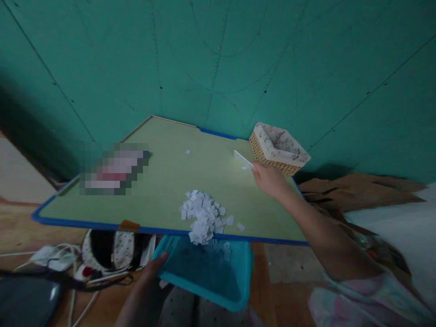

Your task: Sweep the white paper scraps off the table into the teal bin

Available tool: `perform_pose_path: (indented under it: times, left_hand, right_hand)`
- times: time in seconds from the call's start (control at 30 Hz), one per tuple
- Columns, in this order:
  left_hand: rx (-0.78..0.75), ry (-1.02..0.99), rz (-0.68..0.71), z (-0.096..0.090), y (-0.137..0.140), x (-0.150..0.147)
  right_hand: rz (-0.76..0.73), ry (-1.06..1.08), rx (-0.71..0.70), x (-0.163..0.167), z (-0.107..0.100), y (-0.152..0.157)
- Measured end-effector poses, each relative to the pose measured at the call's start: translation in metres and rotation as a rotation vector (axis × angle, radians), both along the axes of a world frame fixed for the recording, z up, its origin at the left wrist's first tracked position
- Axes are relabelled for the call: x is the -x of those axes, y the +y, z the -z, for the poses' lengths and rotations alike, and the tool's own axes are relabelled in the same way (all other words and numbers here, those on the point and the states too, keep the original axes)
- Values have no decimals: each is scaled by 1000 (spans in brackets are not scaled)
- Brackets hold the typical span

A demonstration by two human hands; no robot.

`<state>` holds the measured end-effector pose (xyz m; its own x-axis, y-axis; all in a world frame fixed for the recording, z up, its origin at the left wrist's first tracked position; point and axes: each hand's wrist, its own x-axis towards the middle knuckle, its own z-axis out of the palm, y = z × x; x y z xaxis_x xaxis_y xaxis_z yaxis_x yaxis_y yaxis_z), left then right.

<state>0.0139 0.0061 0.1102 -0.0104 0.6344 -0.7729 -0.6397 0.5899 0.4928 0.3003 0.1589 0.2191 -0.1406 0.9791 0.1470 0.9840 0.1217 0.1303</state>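
My right hand is over the right side of the table, closed on one end of a thin, flat white piece that looks like card. A small paper scrap lies just under it. At the near edge of the table, my left hand grips the left rim of a blue plastic tray, thumb on the rim and other fingers hidden. A heap of small cut white paper pieces sits above the tray, partly hanging over the table edge. Some pieces appear to be falling into the tray.
The pale green table has a blue edge and stands against a green wall. A cloth-lined wicker basket is at its back right corner. A blurred-out flat item lies left. Brown cardboard and white cables are beyond the table.
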Motion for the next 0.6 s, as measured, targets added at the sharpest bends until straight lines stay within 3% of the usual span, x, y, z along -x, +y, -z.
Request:
perform_pose_path:
  times: [0.2,0.37,0.6]
  left_hand:
    - [-42,-174,-73,-22,-10,-2]
    - [-59,-138,-53,-24,-6,-5]
    - [-57,-71,-3,-32,-7,-4]
  right_hand:
    - [-333,-44,53,46,0,-34]
    - [-616,-47,46,65,6,-72]
    - [-756,-3,-59,59,14,-101]
